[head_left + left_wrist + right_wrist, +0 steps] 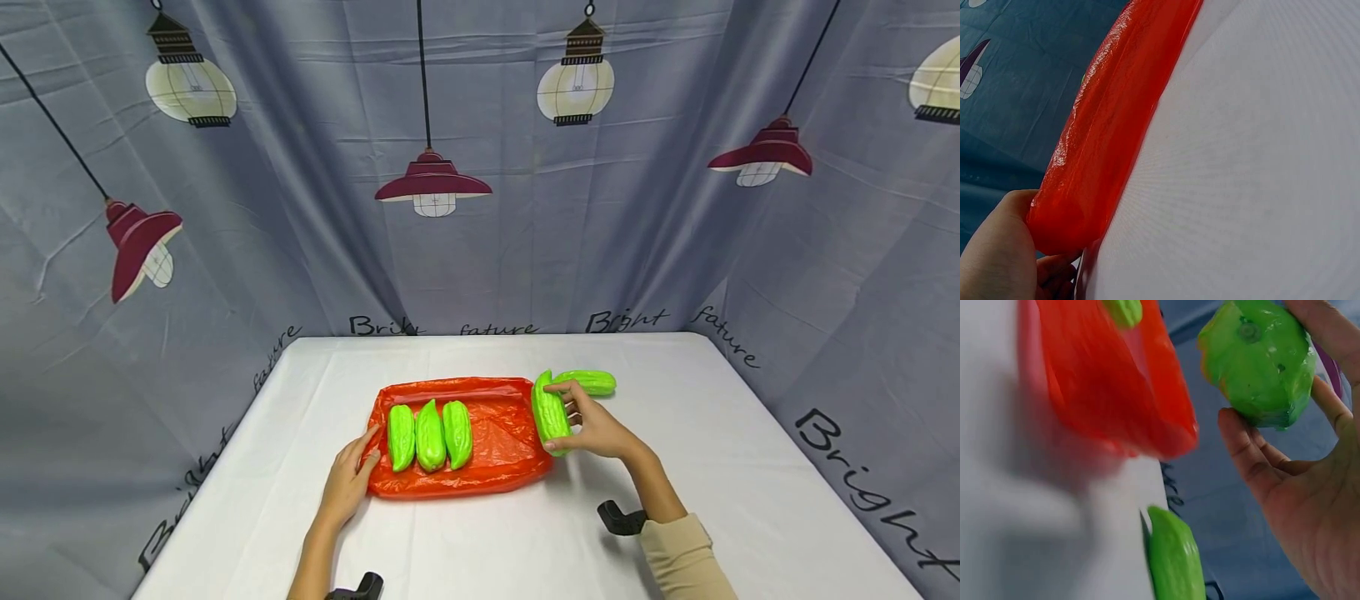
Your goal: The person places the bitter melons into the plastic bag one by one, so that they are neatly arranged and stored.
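Observation:
My right hand [596, 427] holds a bright green bitter melon [550, 412] upright at the right end of the red tray [498, 487], thumb at its lower end and fingers near its top. In the right wrist view, the blunt end of that bitter melon [1260, 369] faces the camera, raised beside the tray. At the tray's left end is my left hand [348, 479], its thumb and fingers gripping the rim. Side by side in the tray's left half lie three bitter melons [431, 437].
Behind my right hand, another bitter melon [592, 382] lies on the white table [465, 554], just off the tray's far right corner. A grey curtain [480, 275] printed with lamps surrounds the table's back and sides. Black wrist mounts [621, 518] show near both forearms.

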The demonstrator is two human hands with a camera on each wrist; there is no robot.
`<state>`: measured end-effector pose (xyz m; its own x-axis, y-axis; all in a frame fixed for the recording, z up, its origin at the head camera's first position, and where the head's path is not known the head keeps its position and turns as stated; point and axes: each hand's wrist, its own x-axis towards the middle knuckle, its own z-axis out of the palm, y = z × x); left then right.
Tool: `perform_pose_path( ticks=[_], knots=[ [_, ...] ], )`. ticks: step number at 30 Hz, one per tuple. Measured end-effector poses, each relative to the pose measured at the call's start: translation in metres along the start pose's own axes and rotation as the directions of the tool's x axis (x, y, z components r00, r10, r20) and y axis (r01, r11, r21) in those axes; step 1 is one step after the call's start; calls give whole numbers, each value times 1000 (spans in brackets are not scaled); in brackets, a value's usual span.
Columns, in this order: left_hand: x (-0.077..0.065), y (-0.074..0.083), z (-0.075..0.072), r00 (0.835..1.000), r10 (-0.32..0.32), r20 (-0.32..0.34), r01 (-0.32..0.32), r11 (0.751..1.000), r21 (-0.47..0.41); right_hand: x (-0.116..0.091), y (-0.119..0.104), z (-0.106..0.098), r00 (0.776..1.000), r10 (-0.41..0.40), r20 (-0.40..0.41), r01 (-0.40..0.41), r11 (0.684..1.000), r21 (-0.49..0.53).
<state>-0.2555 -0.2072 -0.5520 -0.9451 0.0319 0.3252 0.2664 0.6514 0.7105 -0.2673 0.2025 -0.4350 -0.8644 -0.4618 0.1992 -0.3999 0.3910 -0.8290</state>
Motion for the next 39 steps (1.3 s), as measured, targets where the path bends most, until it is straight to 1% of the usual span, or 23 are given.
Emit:
perform_pose_path(
  ticks=[4,7,11,14,19,23,27,31,33,37,39],
  knots=[
    [0,0,0,1000,14,-11,-14,1000,-1,10,11,16,1000,11,1,-11,1000,17],
    [0,-1,1,1000,17,-12,-17,1000,-3,20,18,28,1000,17,1,-17,1000,7],
    [0,-1,1,1000,11,-10,-11,1000,0,34,16,42,1000,10,2,-10,1000,-20],
    [0,0,0,1000,10,-11,-10,1000,-3,43,12,50,1000,2,21,-1,999,-49],
    [-1,1,0,1000,11,-12,-12,1000,-14,53,12,62,999,7,37,-4,996,-93],
    [-1,1,0,1000,12,-14,-13,1000,-9,57,20,70,999,8,37,-2,988,-153],
    [-2,0,0,1000,19,-18,-19,1000,-9,59,27,77,999,-5,39,12,983,-182],
    [-2,0,0,999,28,-27,-29,1000,-9,60,31,83,999,4,45,5,980,-197],
    [-2,0,0,999,31,-28,-31,999,-6,60,33,86,998,25,50,-14,978,-207],
    [-2,1,0,999,32,-28,-32,999,-4,61,37,89,997,50,65,-35,977,-211],
    [-1,1,0,999,31,-27,-31,1000,-4,62,38,89,996,50,73,-34,977,-211]
  ],
)
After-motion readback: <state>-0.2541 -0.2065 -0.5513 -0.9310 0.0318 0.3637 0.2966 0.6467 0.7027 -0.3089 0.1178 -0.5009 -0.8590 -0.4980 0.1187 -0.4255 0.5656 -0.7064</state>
